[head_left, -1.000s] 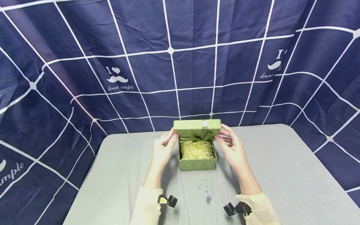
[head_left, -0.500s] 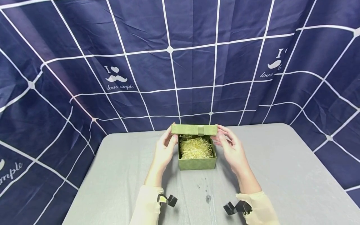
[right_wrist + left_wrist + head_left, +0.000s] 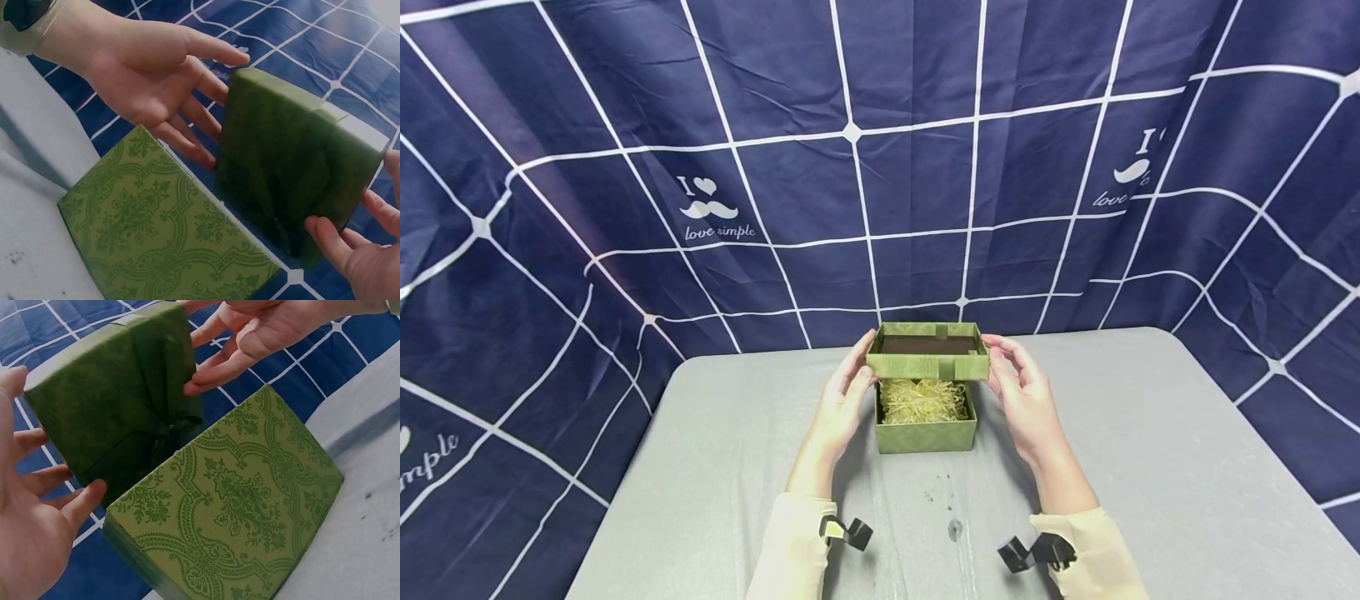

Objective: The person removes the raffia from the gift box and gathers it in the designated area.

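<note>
Both hands hold a green box lid (image 3: 928, 367) by its two short ends, just above and behind the green gift box (image 3: 927, 438). The lid's dark brown inner face is turned up in the head view. A dark green ribbon bow (image 3: 172, 428) shows on its outer face in the left wrist view. My left hand (image 3: 838, 408) grips the left end, thumb in front. My right hand (image 3: 1024, 400) grips the right end, with its thumb (image 3: 322, 234) on the lid's outer face. Pale yellow shredded filler (image 3: 923, 402) fills the uncovered box, whose front carries a floral pattern.
The box stands on a grey-covered table (image 3: 715, 467) with a few dark spots (image 3: 955, 530) in front of it. A navy curtain (image 3: 917, 183) with white grid lines hangs behind and on both sides. Each sleeve carries a black wrist device (image 3: 1048, 553).
Both hands have tipped the lid over. Its ribboned outer face showed first, then its edge, and now its brown inside faces up. The box has stayed in place.
</note>
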A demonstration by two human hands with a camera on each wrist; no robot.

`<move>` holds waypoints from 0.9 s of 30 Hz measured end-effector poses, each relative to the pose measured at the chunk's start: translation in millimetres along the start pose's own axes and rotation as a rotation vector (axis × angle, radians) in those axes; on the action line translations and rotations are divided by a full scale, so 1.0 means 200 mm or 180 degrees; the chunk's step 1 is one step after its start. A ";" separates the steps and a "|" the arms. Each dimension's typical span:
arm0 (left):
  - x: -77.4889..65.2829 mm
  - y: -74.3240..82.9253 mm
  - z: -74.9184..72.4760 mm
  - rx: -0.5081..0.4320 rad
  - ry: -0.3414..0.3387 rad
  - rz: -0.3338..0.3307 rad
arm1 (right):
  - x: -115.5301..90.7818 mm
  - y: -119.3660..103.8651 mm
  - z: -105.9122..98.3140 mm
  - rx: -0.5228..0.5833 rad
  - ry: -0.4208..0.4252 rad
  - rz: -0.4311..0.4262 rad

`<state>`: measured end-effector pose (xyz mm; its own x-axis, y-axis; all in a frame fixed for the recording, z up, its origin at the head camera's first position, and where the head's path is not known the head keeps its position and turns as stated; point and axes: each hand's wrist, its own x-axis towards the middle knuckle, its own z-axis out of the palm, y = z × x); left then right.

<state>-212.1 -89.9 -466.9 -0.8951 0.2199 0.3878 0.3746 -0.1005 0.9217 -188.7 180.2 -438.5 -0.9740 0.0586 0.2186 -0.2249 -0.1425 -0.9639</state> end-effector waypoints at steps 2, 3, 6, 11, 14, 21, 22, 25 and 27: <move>0.00 -0.01 -0.01 0.0044 -0.0007 0.0030 | 0.00 0.00 0.00 0.0007 -0.0001 0.0061; 0.00 -0.01 -0.01 0.0000 -0.0019 0.0044 | 0.00 0.00 0.00 -0.0005 -0.0003 0.0087; 0.00 -0.01 -0.01 -0.0155 -0.0027 0.0010 | 0.00 0.00 -0.01 -0.0003 -0.0026 0.0159; 0.00 -0.02 -0.02 -0.0354 0.0136 -0.0226 | 0.00 -0.01 -0.01 -0.0079 -0.0043 0.0262; 0.01 -0.02 -0.02 -0.0381 0.0323 -0.0318 | 0.00 0.00 -0.01 -0.0100 -0.0098 0.0271; 0.01 -0.01 -0.02 -0.0472 0.0497 -0.0528 | 0.00 0.01 -0.02 -0.0085 -0.0258 0.0128; 0.01 0.00 -0.02 -0.0461 0.0504 -0.0566 | 0.00 0.01 -0.02 -0.0060 -0.0275 0.0105; 0.01 -0.01 -0.02 -0.0496 0.0484 -0.0616 | 0.00 0.02 -0.03 -0.0040 -0.0298 0.0071; 0.01 -0.01 -0.02 -0.0546 0.0457 -0.0606 | 0.00 0.02 -0.03 -0.0066 -0.0299 0.0075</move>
<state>-215.9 -93.3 -467.6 -0.9750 0.1122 0.1917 0.1613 -0.2360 0.9583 -189.8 185.3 -442.9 -0.9773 -0.0377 0.2083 -0.2024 -0.1223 -0.9716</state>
